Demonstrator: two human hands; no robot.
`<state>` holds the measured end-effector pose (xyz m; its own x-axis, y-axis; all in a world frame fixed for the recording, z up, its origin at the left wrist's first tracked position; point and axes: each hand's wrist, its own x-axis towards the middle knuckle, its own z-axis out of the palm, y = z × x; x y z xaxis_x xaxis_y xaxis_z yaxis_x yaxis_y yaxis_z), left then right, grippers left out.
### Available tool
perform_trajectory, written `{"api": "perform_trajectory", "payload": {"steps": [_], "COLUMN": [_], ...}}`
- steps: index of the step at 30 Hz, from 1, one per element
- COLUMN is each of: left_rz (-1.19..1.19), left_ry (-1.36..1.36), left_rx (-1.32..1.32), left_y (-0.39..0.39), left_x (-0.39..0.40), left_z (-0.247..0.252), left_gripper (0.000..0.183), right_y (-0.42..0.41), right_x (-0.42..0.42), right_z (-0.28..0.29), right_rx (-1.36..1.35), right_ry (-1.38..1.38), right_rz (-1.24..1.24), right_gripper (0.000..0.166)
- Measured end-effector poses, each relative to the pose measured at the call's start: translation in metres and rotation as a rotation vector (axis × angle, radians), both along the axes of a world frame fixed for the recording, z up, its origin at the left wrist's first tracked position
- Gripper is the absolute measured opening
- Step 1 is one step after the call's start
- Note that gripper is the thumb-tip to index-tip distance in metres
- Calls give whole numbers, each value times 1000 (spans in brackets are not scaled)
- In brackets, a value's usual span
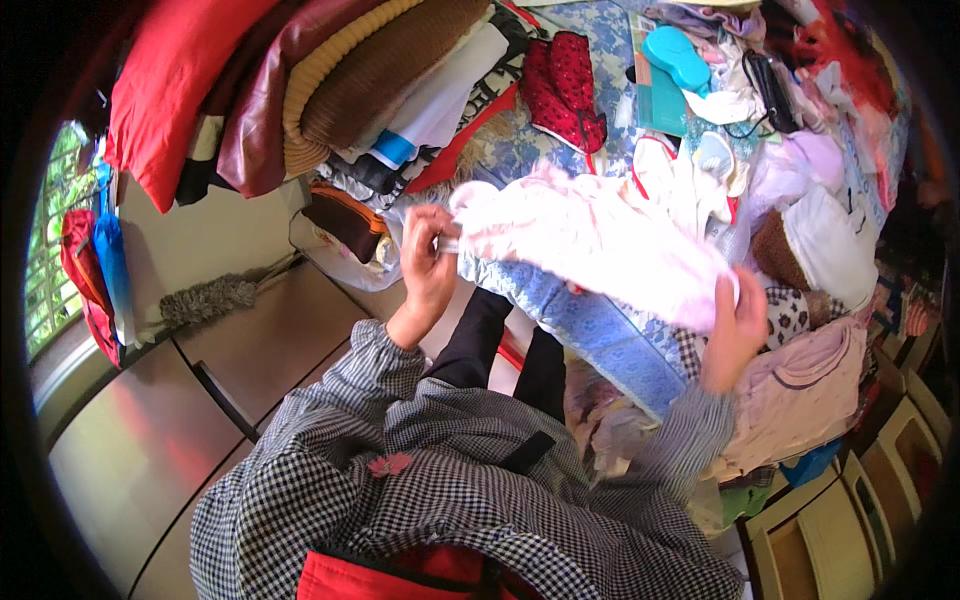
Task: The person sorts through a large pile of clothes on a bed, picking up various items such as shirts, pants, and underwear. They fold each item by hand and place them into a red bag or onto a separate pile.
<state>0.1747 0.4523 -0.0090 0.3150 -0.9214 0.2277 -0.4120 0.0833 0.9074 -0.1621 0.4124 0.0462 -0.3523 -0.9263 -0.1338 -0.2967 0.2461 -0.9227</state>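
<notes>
A pale pink garment (pixel 592 232) is stretched in the air between my two hands, over the near edge of a blue floral cloth (pixel 600 326). My left hand (pixel 429 262) pinches its left end, where a narrow pale strip shows at the fingers. My right hand (pixel 737 322) grips the right end; it is slightly blurred. Bright light washes out the garment's middle, so its exact kind is hard to tell. Behind it lies a white cloth item with red trim (pixel 660 172), partly covered by the garment.
A stack of folded clothes (pixel 390 75) rises at the back left. Beyond the garment are a red patterned cloth piece (pixel 562 90), a turquoise plastic object (pixel 675 56) and a black pouch (pixel 772 90). Folded pink clothing (pixel 802 382) lies at right. A grey duster (pixel 210 300) rests at left.
</notes>
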Motion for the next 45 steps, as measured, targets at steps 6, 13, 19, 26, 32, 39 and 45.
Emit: {"api": "perform_trajectory", "payload": {"steps": [6, 13, 19, 26, 32, 39, 45], "left_rz": [-254, -215, -345, 10, -397, -360, 35], "left_ry": [-378, -294, -262, 260, 828, 953, 1011], "left_rx": [269, 183, 688, 727, 476, 526, 735], "left_y": [62, 27, -55, -51, -72, -19, 47], "left_x": [4, -4, -62, -104, -88, -19, 38], "left_z": [-25, -72, -90, -140, 55, 51, -81], "left_gripper": [25, 25, 36, 28, 19, 25, 17], "right_y": [101, 125, 43, 35, 62, 101, 146], "right_x": [-14, -55, -1, 24, -10, 9, 49], "right_z": [-56, -178, -199, -115, 25, 24, -81], "right_rx": [327, 347, 53, 562, 357, 27, 102], "right_ry": [-206, 321, 425, -19, -103, 252, 291], "right_rz": [85, 311, 521, 503, 604, 852, 932], "right_gripper": [32, 48, 54, 33, 31, 37, 37]}}
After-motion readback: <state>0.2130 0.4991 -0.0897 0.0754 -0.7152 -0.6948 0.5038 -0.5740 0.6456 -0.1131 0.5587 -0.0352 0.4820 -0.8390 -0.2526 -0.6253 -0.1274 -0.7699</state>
